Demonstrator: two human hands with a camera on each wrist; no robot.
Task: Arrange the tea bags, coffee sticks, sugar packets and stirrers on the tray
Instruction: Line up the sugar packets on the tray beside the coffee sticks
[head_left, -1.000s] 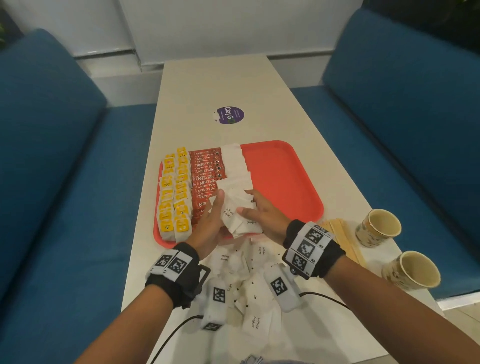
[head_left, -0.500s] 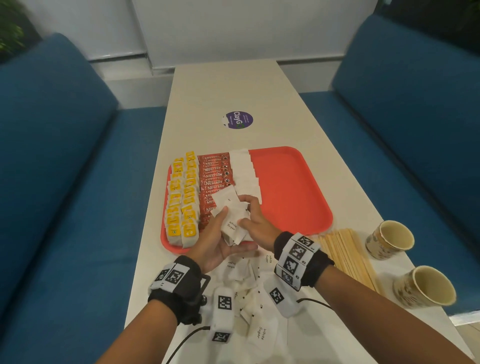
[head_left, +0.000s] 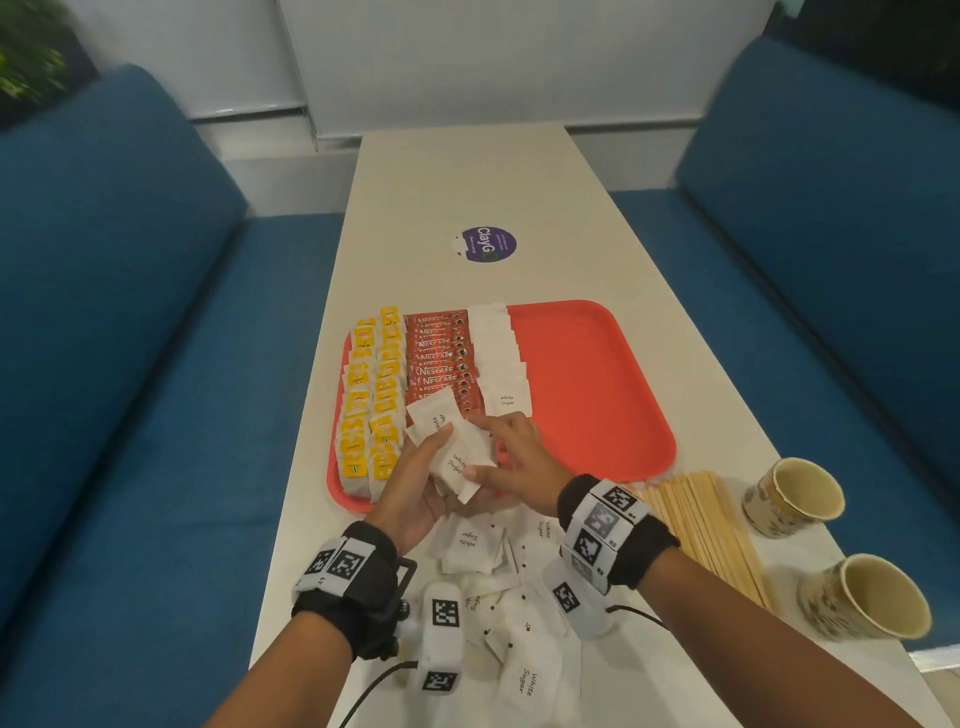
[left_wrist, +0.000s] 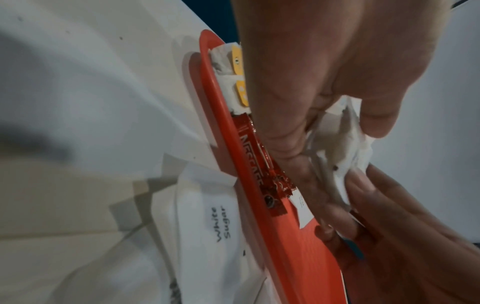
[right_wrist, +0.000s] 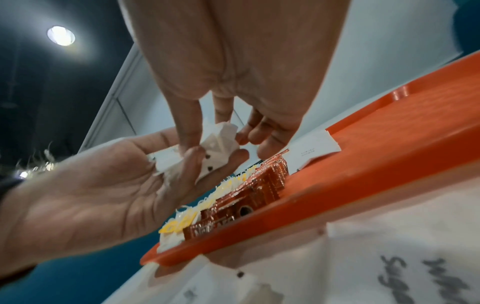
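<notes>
At the far left of the head view we see the blue bench (head_left: 130, 364) running along the table's (head_left: 467, 176) left edge. On the left part of the red tray (head_left: 597, 395), yellow tea bags (head_left: 371, 400) fill two columns against the left rim, with red coffee sticks (head_left: 439, 358) beside them and a column of white sugar packets (head_left: 498, 358) next; the tray's right half is bare red floor out to its rim.

Low in the centre, our left hand (head_left: 415, 483) cups a fanned bunch of held packets (head_left: 449, 441) over the tray's near edge, thumb laid across them. Our right hand (head_left: 519, 457) meets the bunch from the right, thumb and forefinger pinching a packet's edge.

Below the hands, loose packets (head_left: 483, 540) lie heaped on the table. Further right, wooden stirrers (head_left: 701, 525) lie just off the tray's near right corner, then two paper cups (head_left: 795, 493) close to the table's right edge.
</notes>
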